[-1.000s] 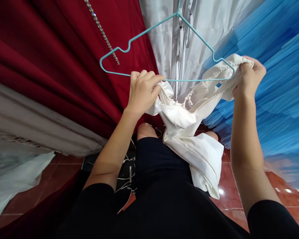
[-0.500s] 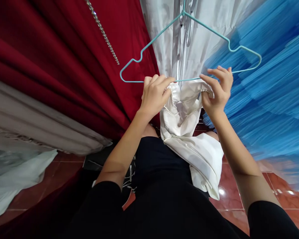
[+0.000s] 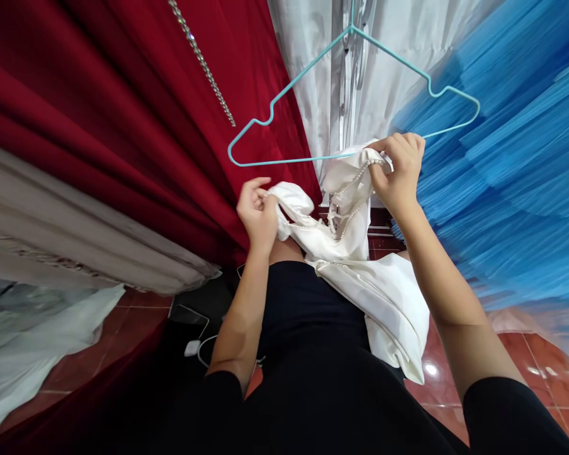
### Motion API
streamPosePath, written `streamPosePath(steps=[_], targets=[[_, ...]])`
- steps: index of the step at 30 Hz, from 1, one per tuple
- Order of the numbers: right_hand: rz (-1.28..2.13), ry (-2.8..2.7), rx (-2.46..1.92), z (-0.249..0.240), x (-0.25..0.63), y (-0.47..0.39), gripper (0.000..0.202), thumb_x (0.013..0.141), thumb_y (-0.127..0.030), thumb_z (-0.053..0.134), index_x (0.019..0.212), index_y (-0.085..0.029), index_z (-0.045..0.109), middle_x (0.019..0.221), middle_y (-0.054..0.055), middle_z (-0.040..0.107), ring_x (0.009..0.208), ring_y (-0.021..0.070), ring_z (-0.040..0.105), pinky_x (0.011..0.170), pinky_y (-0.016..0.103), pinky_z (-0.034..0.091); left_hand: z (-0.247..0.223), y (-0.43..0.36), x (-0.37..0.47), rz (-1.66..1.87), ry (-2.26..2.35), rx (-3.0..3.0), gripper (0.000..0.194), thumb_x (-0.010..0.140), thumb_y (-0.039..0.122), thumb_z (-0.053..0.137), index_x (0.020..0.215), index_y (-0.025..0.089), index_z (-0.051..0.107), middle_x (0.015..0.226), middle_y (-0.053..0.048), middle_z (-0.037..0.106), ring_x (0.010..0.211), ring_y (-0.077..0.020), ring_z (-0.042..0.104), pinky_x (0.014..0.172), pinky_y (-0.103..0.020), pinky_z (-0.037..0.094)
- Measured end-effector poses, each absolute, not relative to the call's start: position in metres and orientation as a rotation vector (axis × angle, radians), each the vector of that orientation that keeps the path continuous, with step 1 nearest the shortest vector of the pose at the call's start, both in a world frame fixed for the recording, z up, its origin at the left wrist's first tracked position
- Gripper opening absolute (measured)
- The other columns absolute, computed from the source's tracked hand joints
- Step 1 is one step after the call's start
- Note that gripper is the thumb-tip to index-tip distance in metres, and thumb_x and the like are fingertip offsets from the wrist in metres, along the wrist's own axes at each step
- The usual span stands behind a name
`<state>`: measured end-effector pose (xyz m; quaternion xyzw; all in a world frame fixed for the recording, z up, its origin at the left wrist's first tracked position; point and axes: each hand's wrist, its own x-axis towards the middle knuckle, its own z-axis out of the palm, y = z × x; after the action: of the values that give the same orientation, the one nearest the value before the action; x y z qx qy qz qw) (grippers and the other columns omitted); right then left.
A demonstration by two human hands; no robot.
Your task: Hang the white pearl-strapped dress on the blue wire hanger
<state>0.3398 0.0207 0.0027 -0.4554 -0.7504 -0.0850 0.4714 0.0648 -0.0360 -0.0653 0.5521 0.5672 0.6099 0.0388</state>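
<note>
A white dress [image 3: 346, 234] with pearl-like beading along its neckline hangs between my hands, its skirt draped down over my right leg. My left hand [image 3: 257, 212] pinches one side of the bodice, below and apart from the hanger. With fingers closed, my right hand [image 3: 398, 167] grips the other beaded edge right at the hanger's lower bar. The light blue hanger [image 3: 284, 161] is suspended above the dress, and white fabric lies over part of its bar near my right hand. Whether that hand also holds the bar is hidden.
Red fabric [image 3: 208, 145] with a sparkling trim [image 3: 203, 63] hangs at the left, above a beige garment [image 3: 90, 215]. White fabric [image 3: 303, 57] hangs behind the hanger. Blue tulle [image 3: 502, 164] fills the right. A white charger [image 3: 192, 347] with cable lies at lower left; red tiles [image 3: 531, 360] cover the floor.
My left hand has moved down and left, away from the hanger bar, drawing its side of the bodice along. My right hand has shifted slightly left and its fingers have closed in.
</note>
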Motion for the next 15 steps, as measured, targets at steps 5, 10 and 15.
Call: streamPosePath(steps=[5, 10, 15], targets=[[-0.266, -1.832, -1.146, 0.006, 0.341, 0.015, 0.018, 0.097, -0.038, 0.051, 0.09, -0.027, 0.063, 0.086, 0.005, 0.062, 0.098, 0.028, 0.061, 0.107, 0.058, 0.045, -0.025, 0.003, 0.012, 2.04, 1.968, 1.597, 0.01, 0.104, 0.028, 0.045, 0.109, 0.021, 0.05, 0.109, 0.001, 0.061, 0.09, -0.0093, 0.058, 0.08, -0.03, 0.055], [-0.213, -1.824, -1.149, 0.004, 0.341, 0.014, 0.016, 0.095, -0.038, 0.053, 0.089, -0.027, 0.063, 0.089, 0.006, 0.063, 0.104, 0.0298, 0.06, 0.11, 0.061, 0.042, 0.041, 0.032, 0.011, 2.229, 1.826, 1.922, 0.019, 0.089, 0.005, 0.057, 0.099, 0.018, 0.047, 0.101, 0.003, 0.056, 0.069, -0.0031, 0.043, 0.058, -0.024, 0.042], [-0.182, -1.802, -1.127, 0.0, 0.34, 0.013, 0.016, 0.095, -0.038, 0.054, 0.09, -0.027, 0.063, 0.089, 0.006, 0.063, 0.103, 0.0292, 0.06, 0.11, 0.061, 0.042, 0.073, 0.031, 0.053, 2.013, 1.802, 2.217, 0.033, 0.081, -0.005, 0.062, 0.101, 0.018, 0.049, 0.092, 0.007, 0.051, 0.062, -0.0008, 0.039, 0.056, -0.024, 0.035]])
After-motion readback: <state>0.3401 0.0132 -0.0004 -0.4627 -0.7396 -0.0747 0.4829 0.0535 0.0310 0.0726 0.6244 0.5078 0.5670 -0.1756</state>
